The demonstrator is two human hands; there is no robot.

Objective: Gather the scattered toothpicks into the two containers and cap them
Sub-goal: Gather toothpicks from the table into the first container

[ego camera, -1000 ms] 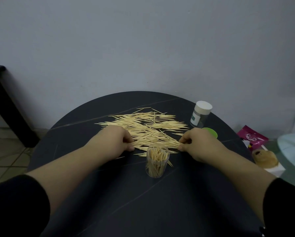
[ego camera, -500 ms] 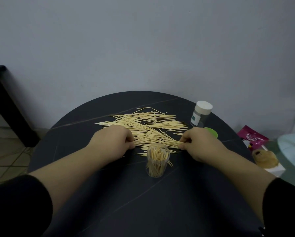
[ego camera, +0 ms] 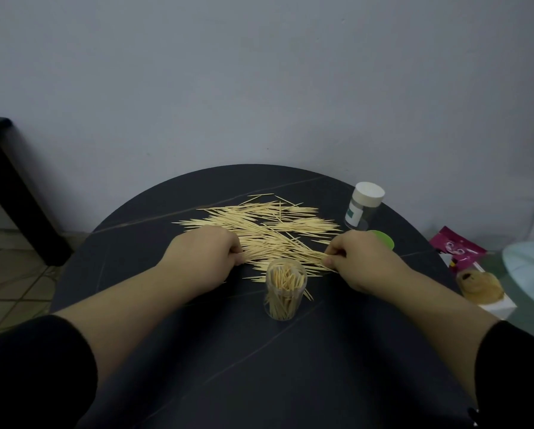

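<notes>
Operator: Barely anything has moved in the last 1 second: the left hand [ego camera: 204, 258] and the right hand [ego camera: 364, 258] sit where they were, at the 2 near corners of the toothpicks [ego camera: 259, 224], with the left thumb tucked in a touch closer.

Desk: Give me the scene, big things first.

Operator: I have a grey wall [ego camera: 259, 72] behind a round dark table [ego camera: 259, 382], and 2 forearms in black sleeves [ego camera: 33, 366] reaching across it. The toothpicks lie loose in 1 wide spread over the far middle of the table, mostly pointing left to right.

Desk: Fingers?

Operator: Left hand is knuckles-up on the near left edge of the spread, fingers curled, thumb and fingertips nipping some sticks. Right hand is at the near right edge, thumb and forefinger pinched on the tips of a few, other fingers curled under.

Desk: Containers?

Operator: 1 clear jar [ego camera: 286, 292] stands upright and uncapped between the hands, just nearer than the spread, partly filled with sticks on end. The 2nd jar [ego camera: 360, 212], white cap [ego camera: 369, 191] on, stands at the far right of the table, just beside the spread; I cannot tell what is inside. A green lid [ego camera: 383, 239] lies flat between it and the right hand, partly hidden by that hand. Off the table to the right are a pink packet [ego camera: 457, 249] and a small brown plush toy [ego camera: 479, 284].
</notes>
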